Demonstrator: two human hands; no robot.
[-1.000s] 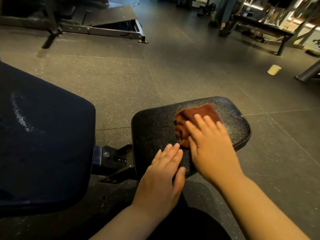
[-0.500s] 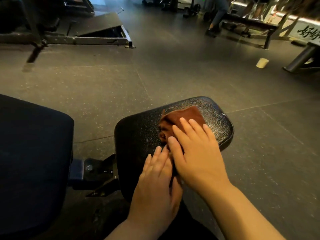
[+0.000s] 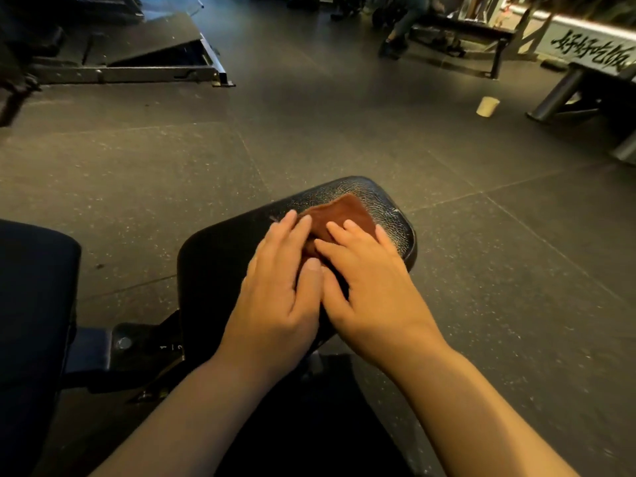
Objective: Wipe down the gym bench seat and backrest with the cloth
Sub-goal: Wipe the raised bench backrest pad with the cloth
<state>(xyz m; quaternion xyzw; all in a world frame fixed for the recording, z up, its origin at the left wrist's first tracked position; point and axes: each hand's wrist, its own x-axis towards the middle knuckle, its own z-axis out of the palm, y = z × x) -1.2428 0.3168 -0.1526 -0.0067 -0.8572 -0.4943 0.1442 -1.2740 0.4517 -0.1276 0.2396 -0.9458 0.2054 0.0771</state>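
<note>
Seat: black seat [image 3: 220,270] mid-view; its far end is shiny w/ a crackled surface.
Cloth: brown cloth [image 3: 344,213] lies flat on the seat's far half, one corner pointing at the far edge. Near part is hidden under yr hands.
L hand: yr left hand [image 3: 275,297] is palm-down on the seat, fingers straight & close together, tips on the cloth's left edge.
R hand: yr right hand [image 3: 373,287] is flat on the cloth, fingers straight & slightly spread, tips near the seat's right rim.
Thumbs: side by side, touching, over the seat's middle.
Backrest: dark backrest [image 3: 34,287] left of the seat, apart from it, joined by a metal bracket [image 3: 137,346] w/ a bolt.
Floor: dark speckled floor [image 3: 344,132] all round the seat.
Cup: pale cup [image 3: 487,106] on the floor, well beyond the seat, to the right.
Other gear: flat bench [image 3: 476,32] far beyond the seat, right; low ramp [image 3: 155,43] far beyond, left.
</note>
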